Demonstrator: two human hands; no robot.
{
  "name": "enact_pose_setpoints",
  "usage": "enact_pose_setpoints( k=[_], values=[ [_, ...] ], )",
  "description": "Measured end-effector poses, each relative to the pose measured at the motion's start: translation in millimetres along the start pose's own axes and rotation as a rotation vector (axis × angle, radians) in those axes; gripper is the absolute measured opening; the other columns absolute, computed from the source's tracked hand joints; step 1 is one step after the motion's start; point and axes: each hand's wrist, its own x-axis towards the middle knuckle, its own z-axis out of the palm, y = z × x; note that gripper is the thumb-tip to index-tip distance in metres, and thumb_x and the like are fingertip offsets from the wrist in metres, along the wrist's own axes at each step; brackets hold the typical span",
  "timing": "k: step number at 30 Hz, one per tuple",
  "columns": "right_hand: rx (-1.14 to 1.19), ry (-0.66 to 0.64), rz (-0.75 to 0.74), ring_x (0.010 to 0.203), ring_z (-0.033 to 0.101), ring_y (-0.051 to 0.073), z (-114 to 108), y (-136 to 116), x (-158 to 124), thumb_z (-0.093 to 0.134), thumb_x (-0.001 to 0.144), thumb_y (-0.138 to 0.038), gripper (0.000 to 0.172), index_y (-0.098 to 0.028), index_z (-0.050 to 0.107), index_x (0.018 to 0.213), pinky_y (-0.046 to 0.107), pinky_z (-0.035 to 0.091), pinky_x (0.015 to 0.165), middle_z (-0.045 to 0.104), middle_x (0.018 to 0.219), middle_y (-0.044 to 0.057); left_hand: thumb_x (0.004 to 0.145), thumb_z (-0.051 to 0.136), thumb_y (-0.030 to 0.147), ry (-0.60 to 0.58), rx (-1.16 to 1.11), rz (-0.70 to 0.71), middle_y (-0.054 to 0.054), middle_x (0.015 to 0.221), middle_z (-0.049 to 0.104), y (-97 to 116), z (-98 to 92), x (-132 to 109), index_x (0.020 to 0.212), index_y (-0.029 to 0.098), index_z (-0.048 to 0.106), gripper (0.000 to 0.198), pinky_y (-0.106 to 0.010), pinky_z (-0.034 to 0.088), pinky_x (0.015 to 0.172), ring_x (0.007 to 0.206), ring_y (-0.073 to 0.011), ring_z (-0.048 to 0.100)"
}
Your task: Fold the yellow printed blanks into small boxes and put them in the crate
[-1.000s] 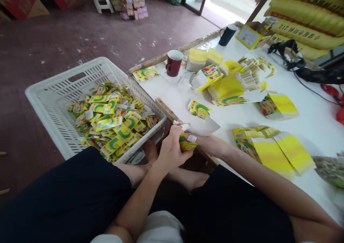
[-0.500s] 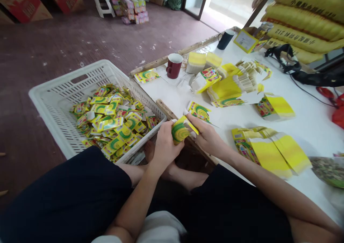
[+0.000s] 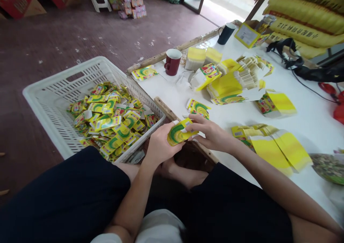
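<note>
White bench (image 3: 223, 119) beside a crate (image 3: 43, 89); over its edge the left hand (image 3: 158, 146) pinches a yellow carton (image 3: 176, 134), leaving one end reachable for the right hand (image 3: 212, 135), whose grip looks spread, contact hard to confirm.
</note>
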Motion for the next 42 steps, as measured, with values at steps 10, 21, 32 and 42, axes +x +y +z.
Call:
enact_pose_setpoints(
  k=[10, 21, 32, 42],
  values=[
    [-0.010, 0.314, 0.517, 0.093, 0.069, 0.024, 1, 57, -4, 0.068, 0.087, -0.038, 0.029, -0.021, 0.058, 0.109, 0.041, 0.056, 0.089, 0.068, 0.111, 0.011, 0.075, 0.077, 0.061, 0.730, -0.862, -0.407, -0.010, 0.129, 0.066, -23, 1.3, 16, 0.123, 0.025, 0.059, 0.062, -0.036, 0.053, 0.107, 0.124, -0.0225, 0.063],
    [-0.277, 0.229, 1.002, 0.093, 0.065, 0.026, 13, 115, -15, 0.075, 0.077, -0.027, 0.023, -0.018, 0.061, 0.093, 0.036, 0.048, 0.085, 0.065, 0.108, 0.015, 0.100, 0.051, 0.025, 0.687, -1.366, -1.003, -0.006, 0.098, 0.069, -25, 9.6, 26, 0.100, 0.016, 0.062, 0.013, -0.022, 0.059, 0.077, 0.082, -0.0104, 0.070],
    [-0.095, 0.379, 0.933, 0.067, 0.056, 0.016, 6, 96, -15, 0.068, 0.072, -0.025, 0.030, -0.026, 0.041, 0.085, 0.029, 0.044, 0.065, 0.056, 0.072, -0.004, 0.077, 0.081, 0.046, 0.348, -1.332, -0.811, -0.002, 0.086, 0.073, -22, 35.6, 9, 0.101, 0.016, 0.064, 0.042, -0.020, 0.055, 0.070, 0.073, -0.0094, 0.070],
    [0.550, -0.054, 0.406, 0.064, 0.050, 0.012, 37, -21, 18, 0.067, 0.075, -0.022, 0.029, -0.024, 0.045, 0.093, 0.025, 0.042, 0.058, 0.053, 0.076, -0.006, 0.083, 0.052, 0.079, 0.435, -1.197, -0.416, -0.008, 0.102, 0.072, 16, 40.6, 1, 0.104, 0.022, 0.065, 0.062, -0.037, 0.059, 0.087, 0.103, -0.0240, 0.070]
  ],
)
